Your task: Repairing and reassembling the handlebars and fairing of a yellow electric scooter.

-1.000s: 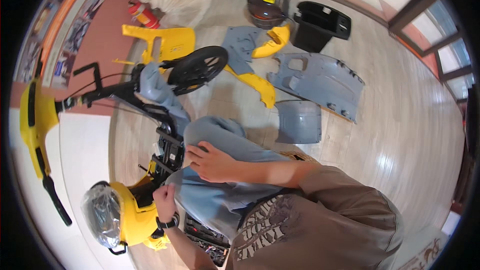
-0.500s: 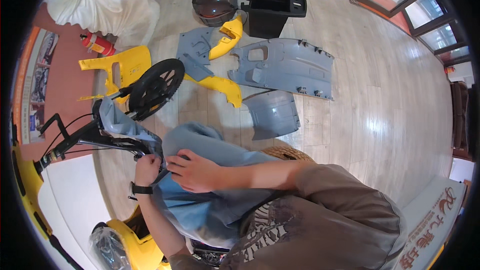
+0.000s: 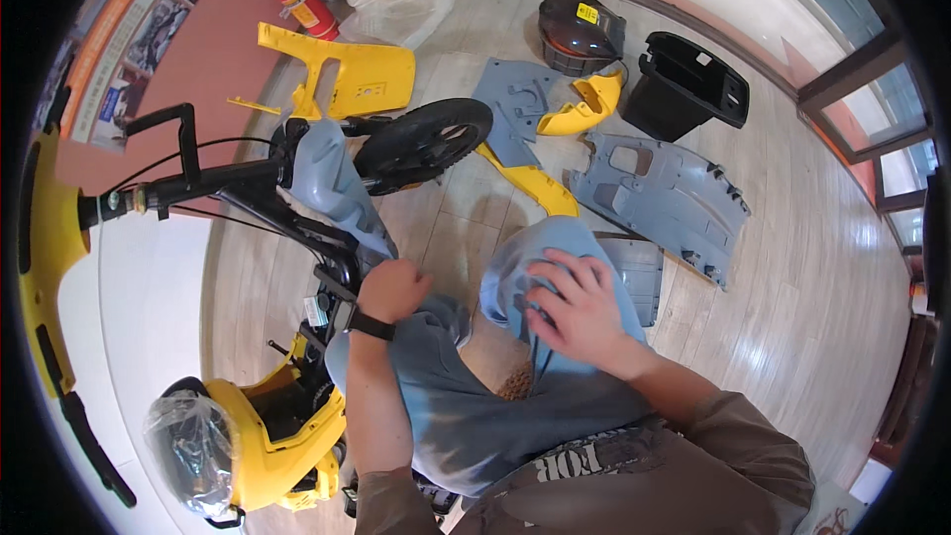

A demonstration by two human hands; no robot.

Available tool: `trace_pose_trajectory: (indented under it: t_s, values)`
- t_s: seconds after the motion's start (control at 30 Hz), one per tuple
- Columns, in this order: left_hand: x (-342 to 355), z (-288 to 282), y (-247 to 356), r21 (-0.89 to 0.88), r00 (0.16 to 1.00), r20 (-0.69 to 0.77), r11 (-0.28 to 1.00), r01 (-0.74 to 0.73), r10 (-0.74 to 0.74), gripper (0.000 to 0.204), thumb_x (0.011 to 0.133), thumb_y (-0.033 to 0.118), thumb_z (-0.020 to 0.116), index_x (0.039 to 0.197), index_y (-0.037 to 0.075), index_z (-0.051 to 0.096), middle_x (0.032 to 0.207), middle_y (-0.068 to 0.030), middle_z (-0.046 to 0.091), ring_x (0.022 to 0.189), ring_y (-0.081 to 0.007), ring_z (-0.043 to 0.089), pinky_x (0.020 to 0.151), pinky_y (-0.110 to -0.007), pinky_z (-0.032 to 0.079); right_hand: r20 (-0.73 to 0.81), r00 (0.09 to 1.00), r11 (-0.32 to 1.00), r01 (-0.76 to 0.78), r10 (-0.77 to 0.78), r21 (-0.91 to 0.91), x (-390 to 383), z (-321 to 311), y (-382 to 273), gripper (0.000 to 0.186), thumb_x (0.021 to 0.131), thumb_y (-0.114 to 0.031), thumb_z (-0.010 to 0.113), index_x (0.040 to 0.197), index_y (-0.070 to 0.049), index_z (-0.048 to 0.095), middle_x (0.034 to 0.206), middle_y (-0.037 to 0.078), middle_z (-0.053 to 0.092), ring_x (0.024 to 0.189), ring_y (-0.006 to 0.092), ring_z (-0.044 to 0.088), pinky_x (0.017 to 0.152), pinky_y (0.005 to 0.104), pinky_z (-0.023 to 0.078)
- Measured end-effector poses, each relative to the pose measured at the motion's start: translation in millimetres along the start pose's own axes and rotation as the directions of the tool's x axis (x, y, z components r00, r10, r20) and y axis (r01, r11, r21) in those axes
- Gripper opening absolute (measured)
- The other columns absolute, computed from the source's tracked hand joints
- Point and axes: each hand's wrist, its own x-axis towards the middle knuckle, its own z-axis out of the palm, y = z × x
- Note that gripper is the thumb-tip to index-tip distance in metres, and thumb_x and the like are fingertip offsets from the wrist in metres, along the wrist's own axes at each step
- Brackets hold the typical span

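Observation:
My left hand (image 3: pixel 392 289), with a black watch at the wrist, is curled beside the black frame (image 3: pixel 332 248) of a partly stripped scooter. Whatever its fingers hold, if anything, is hidden. Over my raised knee is my right hand (image 3: pixel 577 309), its fingers bent and a little apart. From under it a thin dark rod-shaped tool (image 3: pixel 536 362) points down between my legs; its handle is covered by the hand. A grey plastic cover (image 3: pixel 332 178) sits on the frame just beyond my left hand, in front of the black wheel (image 3: pixel 426 144).
Beyond my knees lie a large grey panel (image 3: pixel 664 193), yellow body panels (image 3: pixel 371 79) and a black bin-like box (image 3: pixel 684 89). A dark top case (image 3: pixel 582 32) and a fire extinguisher (image 3: pixel 309 8) stand farther off. Left of me is a yellow scooter front (image 3: pixel 272 446) with a plastic-wrapped lamp.
My hands were together at the frame; the right has drawn away rightward to above my knee with the thin tool. The left stays by the frame. My view has turned left.

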Motion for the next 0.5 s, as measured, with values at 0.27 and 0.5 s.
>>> trace_pose_trajectory:
  t_s: [0.27, 0.5]
  values:
    - [20, 2, 29, 0.008, 0.995, 0.02, 0.995, -0.103, 0.103, 0.034, 0.084, 0.033, 0.054, 0.079, 0.003, 0.069, 0.08, -0.0214, 0.066, 0.077, -0.042, 0.064, 0.071, -0.051, 0.05, 0.011, 1.0, 0.999, -0.014, 0.014, -0.041, 5, -2, -3, 0.017, 0.072, -0.019, 0.071, 0.087, -0.014, 0.063, 0.121, 0.002, 0.057, 0.123, 0.0254, 0.048, 0.096, 0.0457, 0.034]
    - [51, 7, 83, -0.015, 0.996, -0.02, 0.996, -0.087, 0.087, 0.033, 0.082, 0.034, 0.057, 0.082, 0.004, 0.071, 0.084, -0.0202, 0.068, 0.08, -0.0421, 0.066, 0.074, -0.05, 0.052, -0.001, 1.0, 0.997, 0.009, -0.009, -0.074, 4, -3, -5, 0.019, 0.072, -0.02, 0.071, 0.089, -0.014, 0.064, 0.118, 0.002, 0.059, 0.123, 0.0262, 0.05, 0.095, 0.0454, 0.035]
